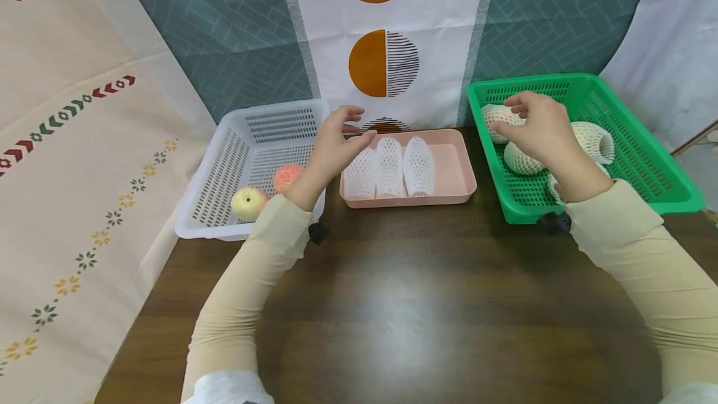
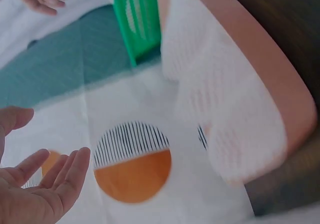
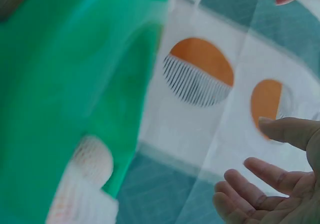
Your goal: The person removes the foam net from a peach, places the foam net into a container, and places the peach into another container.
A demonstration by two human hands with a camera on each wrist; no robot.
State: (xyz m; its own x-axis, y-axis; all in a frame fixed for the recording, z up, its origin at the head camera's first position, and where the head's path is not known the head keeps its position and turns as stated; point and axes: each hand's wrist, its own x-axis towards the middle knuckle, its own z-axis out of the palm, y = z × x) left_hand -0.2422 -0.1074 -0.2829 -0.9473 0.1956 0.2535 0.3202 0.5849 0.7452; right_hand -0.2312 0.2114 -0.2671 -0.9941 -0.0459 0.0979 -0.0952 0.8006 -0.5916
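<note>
My left hand hovers between the white basket and the pink tray, its fingers loosely bent with nothing in them. Three white foam net sleeves lie side by side in the pink tray, just right of that hand. My right hand is over the green basket, thumb and fingers apart and holding nothing. Below it lie several round fruits in foam nets, one a netted fruit partly under the hand. The right wrist view shows the same empty, spread right hand.
Inside the white basket at left are a yellowish apple and a reddish fruit, partly behind my left wrist. The dark wooden table stretches in front. A patterned cloth hangs behind the containers.
</note>
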